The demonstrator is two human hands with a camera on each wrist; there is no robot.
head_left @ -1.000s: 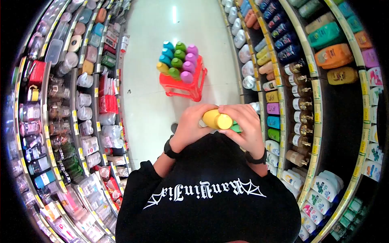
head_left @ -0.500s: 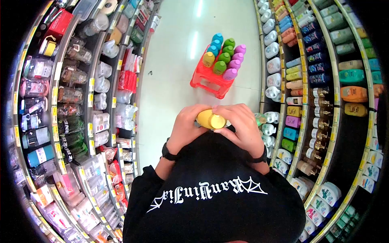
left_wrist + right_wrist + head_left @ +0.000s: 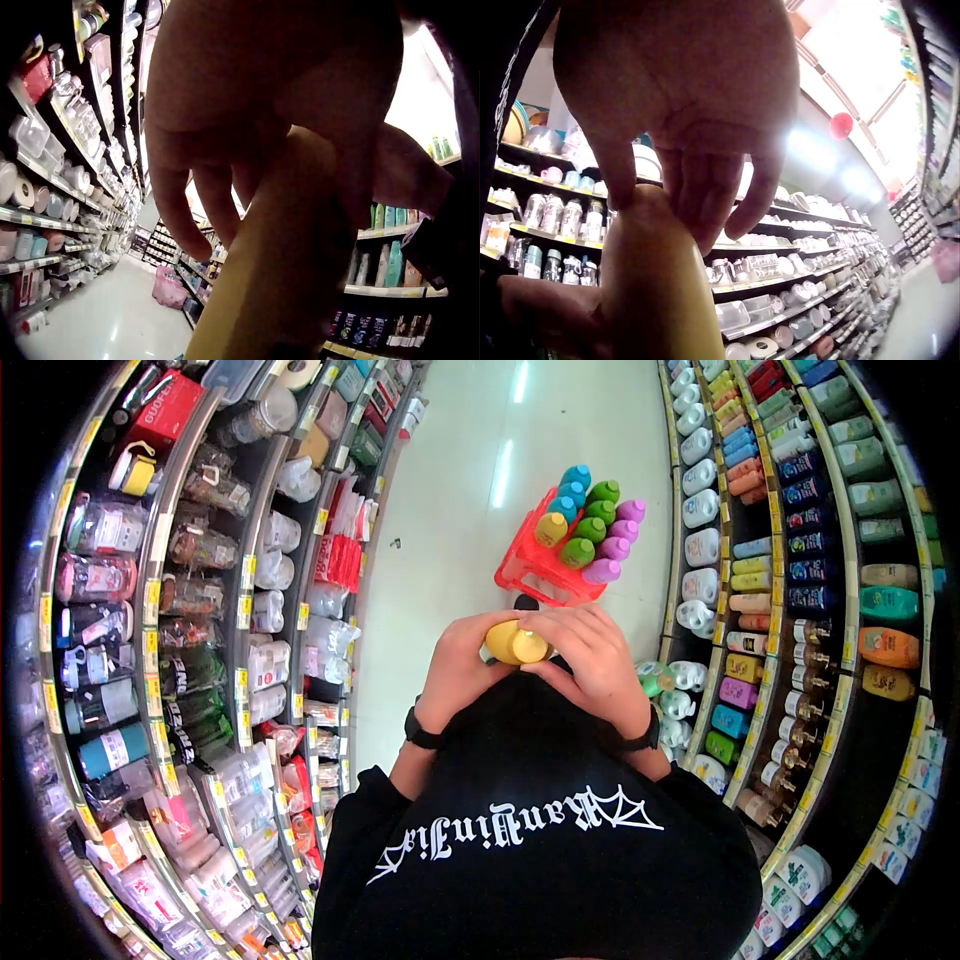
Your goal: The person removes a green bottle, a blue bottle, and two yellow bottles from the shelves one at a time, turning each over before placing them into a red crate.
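Note:
A yellow bottle (image 3: 517, 644) is held between both hands in front of the chest, its cap end up towards the head. The left hand (image 3: 462, 665) grips its body from the left; in the left wrist view that hand (image 3: 262, 97) wraps round the bottle (image 3: 262, 262). From the right, the right hand (image 3: 590, 660) has thumb and fingers at the cap; in the right wrist view this hand (image 3: 682, 97) pinches the top of the bottle (image 3: 656, 277). Beyond the hands, a red stool (image 3: 530, 565) carries blue, green, purple and yellow bottles (image 3: 551, 529).
Shelves of containers and packages (image 3: 205, 600) line the left side of the aisle. On the right, shelves hold many bottles (image 3: 702, 547). Pale floor (image 3: 440, 490) runs between them, and a dark shoe tip (image 3: 526, 602) shows near the stool.
In the head view the stool and its bottles have shifted right and closer to the hands, and the shelves have shifted too. Both hands still hold the yellow bottle.

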